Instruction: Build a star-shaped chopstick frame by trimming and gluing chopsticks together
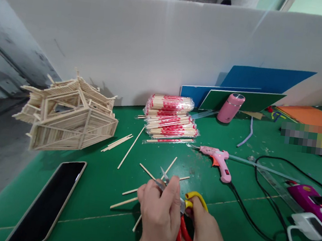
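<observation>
My left hand [159, 208] is closed, its fingers curled low over the green table; what they hold is hidden. Several loose wooden sticks [124, 202] fan out around and under it. Open scissor blades [163, 175] poke out past its fingertips. The yellow scissor handles [197, 197] show on its other side, against my right hand's fingers. My right hand [204, 233] is closed around the red-handled pliers [181, 236], whose metal head sits beside my left hand. The pliers' jaws are partly hidden.
A stick-built house model [73, 119] stands at left, above a phone [49, 202]. Wrapped chopstick bundles [170, 117] lie at the back. To the right are a pink glue gun [217, 160] with a cord, a pink bottle [231, 108] and a purple tool [311, 201].
</observation>
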Action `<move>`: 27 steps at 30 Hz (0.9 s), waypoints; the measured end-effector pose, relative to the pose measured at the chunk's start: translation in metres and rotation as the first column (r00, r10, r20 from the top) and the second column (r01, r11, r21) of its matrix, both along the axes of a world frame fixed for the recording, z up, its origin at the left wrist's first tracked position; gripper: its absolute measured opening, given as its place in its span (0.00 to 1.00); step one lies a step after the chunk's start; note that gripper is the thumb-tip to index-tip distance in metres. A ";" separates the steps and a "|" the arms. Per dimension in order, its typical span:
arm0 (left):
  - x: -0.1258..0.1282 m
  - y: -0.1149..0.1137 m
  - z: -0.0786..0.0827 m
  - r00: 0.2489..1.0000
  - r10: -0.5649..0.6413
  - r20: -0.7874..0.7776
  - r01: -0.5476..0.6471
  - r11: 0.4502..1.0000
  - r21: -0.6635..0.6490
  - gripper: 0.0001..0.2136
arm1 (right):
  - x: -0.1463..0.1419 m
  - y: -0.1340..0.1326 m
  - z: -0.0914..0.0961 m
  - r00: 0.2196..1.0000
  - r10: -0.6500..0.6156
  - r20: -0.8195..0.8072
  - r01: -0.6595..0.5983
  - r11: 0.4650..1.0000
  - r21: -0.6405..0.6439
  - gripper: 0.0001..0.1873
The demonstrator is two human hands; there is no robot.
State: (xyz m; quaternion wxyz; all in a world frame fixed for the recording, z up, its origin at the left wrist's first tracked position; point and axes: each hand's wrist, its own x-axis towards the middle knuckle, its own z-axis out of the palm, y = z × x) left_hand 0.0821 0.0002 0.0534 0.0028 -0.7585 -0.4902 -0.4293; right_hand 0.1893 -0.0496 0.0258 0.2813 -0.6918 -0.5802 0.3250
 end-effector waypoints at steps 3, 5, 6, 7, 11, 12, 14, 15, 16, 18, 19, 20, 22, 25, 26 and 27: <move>0.000 0.000 -0.001 1.000 0.002 -0.013 -0.002 1.000 -0.006 0.10 | 0.000 0.000 0.001 1.000 -0.004 -0.014 0.004 1.000 -0.006 0.16; 0.000 -0.001 -0.001 1.000 -0.004 -0.019 0.004 1.000 -0.010 0.10 | 0.000 -0.001 0.002 1.000 -0.005 -0.021 0.005 1.000 -0.012 0.16; 0.000 -0.001 -0.001 1.000 -0.009 -0.023 0.008 1.000 -0.009 0.10 | 0.000 -0.001 0.003 1.000 -0.005 -0.023 0.004 1.000 -0.018 0.16; 0.000 -0.001 -0.002 1.000 -0.012 -0.027 0.012 1.000 -0.007 0.10 | 0.000 -0.001 0.003 1.000 -0.003 -0.024 0.003 1.000 -0.024 0.15; 0.000 0.000 -0.001 0.999 -0.019 -0.040 0.020 1.000 0.016 0.09 | 0.001 -0.002 0.006 1.000 0.000 -0.030 -0.001 0.999 -0.039 0.15; 0.000 0.000 -0.001 0.999 -0.020 -0.045 0.021 1.000 0.022 0.09 | 0.001 -0.002 0.007 0.999 -0.001 -0.032 0.000 0.999 -0.040 0.15; 0.000 -0.001 0.000 0.998 -0.017 -0.055 0.019 0.999 0.033 0.09 | 0.001 -0.002 0.010 0.999 0.003 -0.041 -0.004 0.999 -0.039 0.15; 0.000 -0.002 0.000 0.998 -0.013 -0.060 0.015 0.999 0.039 0.09 | 0.002 -0.002 0.011 0.999 0.008 -0.047 -0.010 0.999 -0.038 0.15; 0.000 -0.002 0.001 0.998 -0.008 -0.064 0.010 0.999 0.041 0.09 | 0.002 -0.002 0.013 0.999 0.012 -0.053 -0.014 0.999 -0.037 0.15; 0.001 -0.004 0.001 0.997 -0.003 -0.071 0.006 0.999 0.044 0.10 | 0.002 -0.003 0.016 0.998 0.017 -0.063 -0.019 0.999 -0.032 0.14; 0.001 -0.004 0.002 0.997 -0.003 -0.072 0.006 0.999 0.047 0.10 | 0.002 -0.003 0.017 0.998 0.016 -0.067 -0.018 0.999 -0.028 0.14; 0.001 -0.004 0.002 0.997 -0.005 -0.072 0.008 0.999 0.050 0.10 | 0.002 -0.004 0.018 0.998 0.013 -0.069 -0.014 1.000 -0.022 0.14; 0.002 -0.005 0.003 0.998 -0.009 -0.068 0.013 0.998 0.060 0.10 | 0.002 -0.004 0.019 0.997 0.011 -0.072 -0.011 1.000 -0.006 0.14; 0.003 -0.005 0.004 0.998 -0.006 -0.062 0.011 0.997 0.075 0.09 | 0.003 -0.005 0.016 0.997 0.018 -0.075 -0.016 1.000 0.018 0.14; 0.003 -0.005 0.004 0.998 -0.005 -0.062 0.010 0.997 0.078 0.09 | 0.003 -0.005 0.015 0.997 0.021 -0.076 -0.019 1.000 0.024 0.14; 0.004 -0.005 0.004 0.998 -0.004 -0.063 0.009 0.997 0.079 0.09 | 0.003 -0.005 0.013 0.997 0.024 -0.077 -0.021 0.999 0.029 0.14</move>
